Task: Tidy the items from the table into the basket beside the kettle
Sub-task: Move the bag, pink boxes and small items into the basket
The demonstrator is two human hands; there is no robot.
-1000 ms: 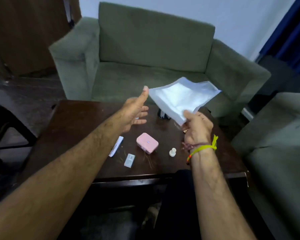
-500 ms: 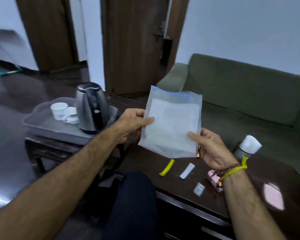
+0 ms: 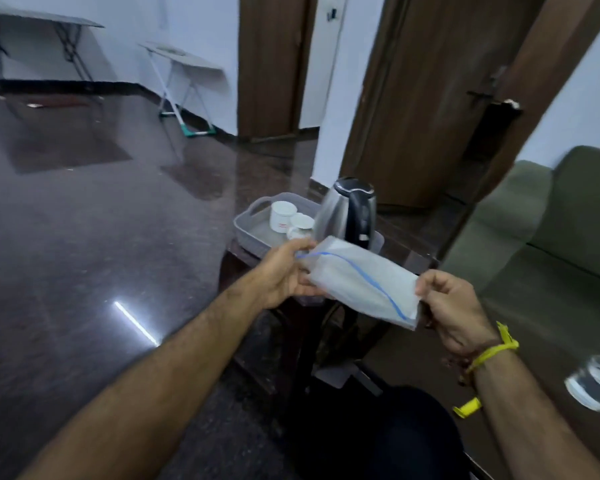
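Hands are pinching a pouch [image 3: 361,280] by its ends, left hand [image 3: 284,271] and right hand [image 3: 454,306] carrying it flat just near of the kettle [image 3: 349,211], apparently for dropping into the basket [image 3: 253,225] beside it.

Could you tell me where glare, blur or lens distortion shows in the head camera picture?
In the head view, a bright streak of glare lies on the polished floor; the glass at the right edge is smeared by blur; the doors lean from wide-angle distortion; the pouch and kettle stay fairly sharp.
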